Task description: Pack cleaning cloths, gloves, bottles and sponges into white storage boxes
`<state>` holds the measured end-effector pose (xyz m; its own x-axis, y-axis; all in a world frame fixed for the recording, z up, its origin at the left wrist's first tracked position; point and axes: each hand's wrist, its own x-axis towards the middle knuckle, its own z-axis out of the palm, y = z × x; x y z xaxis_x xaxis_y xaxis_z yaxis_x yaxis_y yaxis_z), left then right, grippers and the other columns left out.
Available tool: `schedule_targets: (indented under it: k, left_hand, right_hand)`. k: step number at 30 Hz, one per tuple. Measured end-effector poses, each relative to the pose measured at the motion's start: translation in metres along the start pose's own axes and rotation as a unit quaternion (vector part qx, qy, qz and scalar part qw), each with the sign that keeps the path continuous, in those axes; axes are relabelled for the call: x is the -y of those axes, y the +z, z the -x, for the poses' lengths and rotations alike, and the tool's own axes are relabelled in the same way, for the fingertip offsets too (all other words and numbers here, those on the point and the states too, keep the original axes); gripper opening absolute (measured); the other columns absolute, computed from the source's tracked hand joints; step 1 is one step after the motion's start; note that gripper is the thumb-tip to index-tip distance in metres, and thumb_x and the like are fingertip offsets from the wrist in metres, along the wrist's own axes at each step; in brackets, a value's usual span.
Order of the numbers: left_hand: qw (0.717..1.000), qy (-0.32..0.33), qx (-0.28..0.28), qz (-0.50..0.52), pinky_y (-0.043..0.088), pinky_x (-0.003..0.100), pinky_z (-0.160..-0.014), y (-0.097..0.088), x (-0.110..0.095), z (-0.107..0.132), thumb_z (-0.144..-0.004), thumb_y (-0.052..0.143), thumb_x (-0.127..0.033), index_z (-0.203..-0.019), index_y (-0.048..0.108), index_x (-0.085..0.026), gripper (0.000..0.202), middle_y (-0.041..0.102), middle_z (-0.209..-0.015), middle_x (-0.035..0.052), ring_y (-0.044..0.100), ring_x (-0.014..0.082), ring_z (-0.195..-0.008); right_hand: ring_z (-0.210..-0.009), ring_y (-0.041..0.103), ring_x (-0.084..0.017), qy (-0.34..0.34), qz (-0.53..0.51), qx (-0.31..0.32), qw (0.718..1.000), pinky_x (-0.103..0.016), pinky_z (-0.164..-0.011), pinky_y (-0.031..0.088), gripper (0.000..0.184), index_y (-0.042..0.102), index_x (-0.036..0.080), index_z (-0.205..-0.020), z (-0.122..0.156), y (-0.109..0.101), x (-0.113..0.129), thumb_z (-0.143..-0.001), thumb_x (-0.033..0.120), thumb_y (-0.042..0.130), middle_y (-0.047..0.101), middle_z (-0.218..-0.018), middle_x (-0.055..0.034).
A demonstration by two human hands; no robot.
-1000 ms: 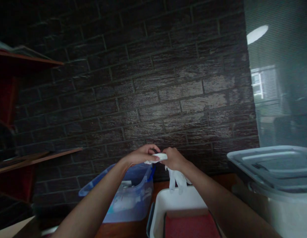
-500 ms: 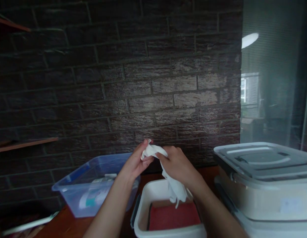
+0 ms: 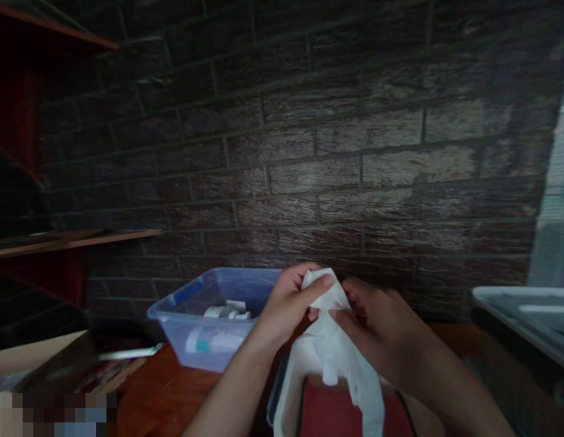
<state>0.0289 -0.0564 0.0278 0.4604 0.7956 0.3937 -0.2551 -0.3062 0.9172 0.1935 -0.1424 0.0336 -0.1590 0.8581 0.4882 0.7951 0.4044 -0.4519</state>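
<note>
A thin white glove [image 3: 336,349] hangs limp between my two hands, its fingers dangling down. My left hand [image 3: 288,303] pinches the glove's upper edge with thumb and fingers. My right hand [image 3: 379,328] grips the same edge from the right side, fingers closed. Both hands are held above a white tub [image 3: 285,400] with a red pad [image 3: 350,416] inside it, which the glove partly hides.
A clear blue plastic bin [image 3: 191,315] with white containers stands on the reddish-brown table [image 3: 154,397] at left. A grey lidded bin [image 3: 523,315] sits at the right edge. A dark brick wall [image 3: 309,152] rises behind; wooden shelves [image 3: 73,240] are at left.
The view swung left and nearer. The glove has been pulled open further and hangs longer below my hands, which stay pinched on its top edge.
</note>
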Motion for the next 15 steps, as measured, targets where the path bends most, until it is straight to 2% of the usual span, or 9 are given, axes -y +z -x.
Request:
schedule_targets:
  k: [3,5,8,10,12,15]
  left_hand:
    - [0.999,0.001,0.000,-0.038,0.027,0.016,-0.037,0.009,-0.004,0.011,-0.080,0.078,-0.050,-0.087,0.064,-0.017,0.037,0.053,-0.056,-0.0064,0.040,0.0043,-0.040]
    - [0.999,0.019,0.004,-0.048,0.027,0.017,-0.038,0.012,-0.004,0.014,-0.076,0.082,-0.049,-0.087,0.064,-0.016,0.039,0.052,-0.055,-0.0067,0.042,0.0048,-0.040]
    - [0.999,0.021,0.029,-0.024,0.027,0.018,-0.037,0.010,-0.003,0.013,-0.069,0.087,-0.046,-0.090,0.064,-0.017,0.042,0.053,-0.057,-0.0070,0.040,0.0050,-0.040]
    - [0.998,0.013,0.055,0.003,0.027,0.018,-0.037,0.007,-0.002,0.012,-0.068,0.088,-0.043,-0.091,0.064,-0.017,0.042,0.053,-0.058,-0.0068,0.039,0.0047,-0.041]
    - [0.997,0.012,0.071,0.032,0.027,0.017,-0.039,0.004,0.000,0.011,-0.073,0.086,-0.041,-0.086,0.064,-0.016,0.036,0.052,-0.057,-0.0066,0.038,0.0043,-0.042]
    - [0.996,0.021,0.053,0.075,0.029,0.016,-0.041,0.001,0.003,0.007,-0.085,0.075,-0.041,-0.077,0.061,-0.015,0.031,0.047,-0.054,-0.0069,0.034,0.0040,-0.043]
  right_hand:
    - [-0.071,0.069,-0.022,-0.001,-0.025,0.029,0.999,-0.030,-0.061,0.044,0.015,0.065,0.022,-0.094,0.000,-0.006,0.003,-0.093,0.032,0.053,0.072,-0.080,-0.0036]
    - [-0.075,0.072,-0.024,-0.002,-0.045,0.032,0.998,-0.031,-0.065,0.049,0.025,0.068,0.023,-0.108,-0.002,-0.006,0.001,-0.094,0.036,0.052,0.075,-0.088,-0.0048]
    - [-0.091,0.073,-0.027,-0.045,-0.083,0.008,0.996,-0.033,-0.077,0.054,0.036,0.069,0.026,-0.123,-0.004,-0.005,-0.003,-0.096,0.042,0.050,0.077,-0.104,-0.0063]
    - [-0.092,0.073,-0.029,-0.067,-0.112,-0.010,0.991,-0.033,-0.078,0.055,0.034,0.074,0.024,-0.116,-0.004,-0.006,-0.004,-0.095,0.041,0.053,0.078,-0.102,-0.0075]
    - [-0.080,0.073,-0.028,-0.060,-0.134,-0.021,0.989,-0.032,-0.069,0.055,0.028,0.077,0.021,-0.104,-0.003,-0.007,-0.006,-0.094,0.038,0.057,0.078,-0.089,-0.0082]
    - [-0.067,0.068,-0.024,-0.018,-0.163,-0.054,0.985,-0.029,-0.059,0.052,0.022,0.077,0.020,-0.091,-0.001,-0.005,-0.007,-0.091,0.036,0.063,0.075,-0.074,-0.0066]
